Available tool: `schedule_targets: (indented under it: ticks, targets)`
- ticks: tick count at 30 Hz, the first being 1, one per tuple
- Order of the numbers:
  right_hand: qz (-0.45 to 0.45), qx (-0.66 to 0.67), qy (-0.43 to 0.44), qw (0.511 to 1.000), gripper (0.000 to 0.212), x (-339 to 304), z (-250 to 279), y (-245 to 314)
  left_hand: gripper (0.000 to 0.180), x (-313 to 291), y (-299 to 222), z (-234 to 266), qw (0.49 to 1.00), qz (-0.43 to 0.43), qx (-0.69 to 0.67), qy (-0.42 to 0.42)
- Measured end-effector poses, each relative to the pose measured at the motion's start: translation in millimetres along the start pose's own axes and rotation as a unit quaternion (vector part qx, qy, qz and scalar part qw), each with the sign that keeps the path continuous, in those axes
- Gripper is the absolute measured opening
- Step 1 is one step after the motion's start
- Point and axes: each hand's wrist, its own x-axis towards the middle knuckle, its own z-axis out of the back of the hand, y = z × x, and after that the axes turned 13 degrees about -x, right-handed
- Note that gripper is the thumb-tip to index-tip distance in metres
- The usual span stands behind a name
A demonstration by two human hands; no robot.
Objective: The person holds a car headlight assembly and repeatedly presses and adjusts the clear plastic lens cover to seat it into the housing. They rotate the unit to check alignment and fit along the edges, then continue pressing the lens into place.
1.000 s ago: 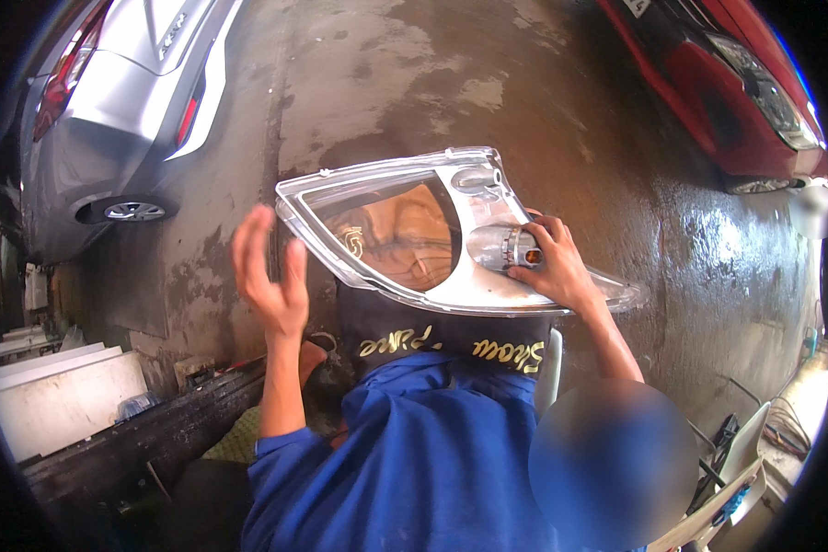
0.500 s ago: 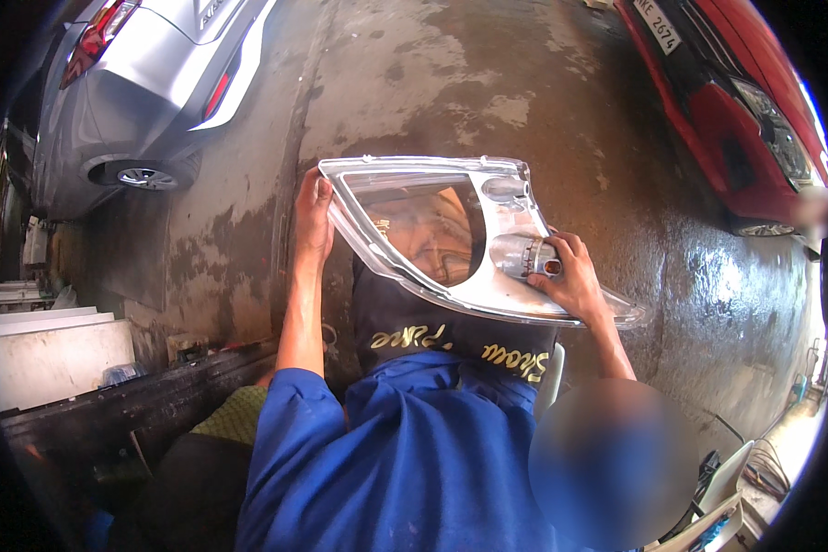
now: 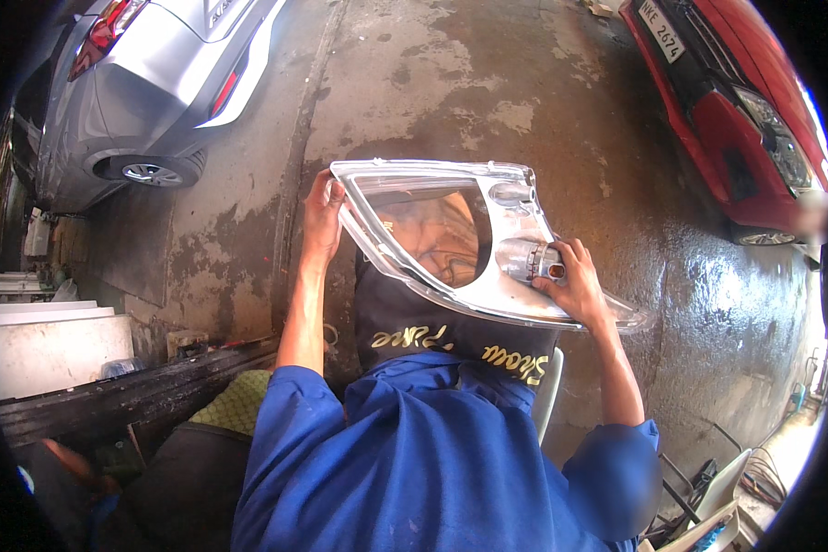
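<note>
A car headlight lens with a silver inner bezel (image 3: 515, 296) is held above my lap, its pointed end toward the right. Through a large opening in the bezel my legs show. My left hand (image 3: 322, 219) is closed around the upper left corner of the lens, thumb at its edge. On the right, my right hand (image 3: 580, 287) grips the bezel beside a round silver bulb socket (image 3: 529, 261), fingertips touching the socket's rim. Part of the right hand's hold is hidden behind the piece.
A silver car (image 3: 156, 101) stands at the far left, a red car (image 3: 736, 120) at the far right. The concrete floor (image 3: 414, 83) between them is partly wet. White panels (image 3: 55, 345) lie at the left; a coiled cable (image 3: 765, 478) is at the lower right.
The headlight lens and both hands sit slightly farther right in the picture, as the whole view has shifted a little. Both hands keep the same hold.
</note>
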Motion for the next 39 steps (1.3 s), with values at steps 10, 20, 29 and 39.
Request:
schedule_targets:
  ticks: [10, 20, 29, 39]
  targets:
    - [0.003, -0.009, -0.007, 1.0, 0.065, -1.0, 1.0, -0.5, 0.067, 1.1, 0.3, -1.1, 0.999, -0.017, 0.031, 0.001]
    - [0.167, 0.065, -0.178, 0.968, 0.041, -15.8, -20.2, 118.3, 0.068, 2.1, 7.3, 1.2, 0.999, -0.031, 0.033, -0.013]
    - [0.174, 0.022, -0.183, 0.967, 0.023, -15.9, -62.0, 137.8, 0.064, -0.2, -1.8, -12.2, 0.993, -0.068, 0.095, -0.019]
    - [0.191, 0.006, -0.221, 0.956, 0.021, -15.7, -69.1, 136.4, 0.057, -6.5, -4.9, -17.5, 0.993, -0.065, 0.096, -0.025]
